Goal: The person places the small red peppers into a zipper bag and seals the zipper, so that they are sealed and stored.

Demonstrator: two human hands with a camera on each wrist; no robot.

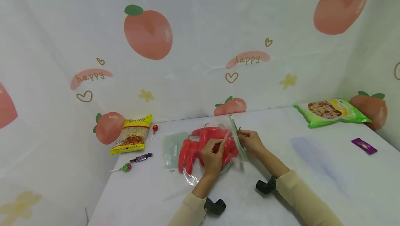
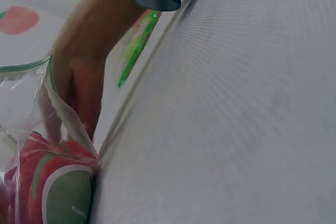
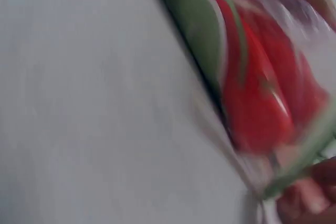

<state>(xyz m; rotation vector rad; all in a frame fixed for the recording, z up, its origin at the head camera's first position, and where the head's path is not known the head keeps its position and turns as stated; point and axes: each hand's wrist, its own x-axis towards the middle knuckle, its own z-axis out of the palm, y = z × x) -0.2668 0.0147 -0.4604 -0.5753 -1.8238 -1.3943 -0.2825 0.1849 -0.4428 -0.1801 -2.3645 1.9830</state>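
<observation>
A clear zip bag with a green strip along its mouth lies on the table, full of red peppers. My left hand is over the bag, thumb and fingertips pinching its film near the mouth. At the mouth, my right hand pinches the green zip edge; a dark stem shows beside its fingers. The left wrist view shows the bag's mouth spread apart, with the right hand behind it. In the blurred right wrist view, a green label covers part of the peppers.
Flat green packaging lies left of the peppers. Further left are a yellow snack bag, a red lollipop, a purple wrapped candy and a green lollipop. A green food bag and purple packet lie right.
</observation>
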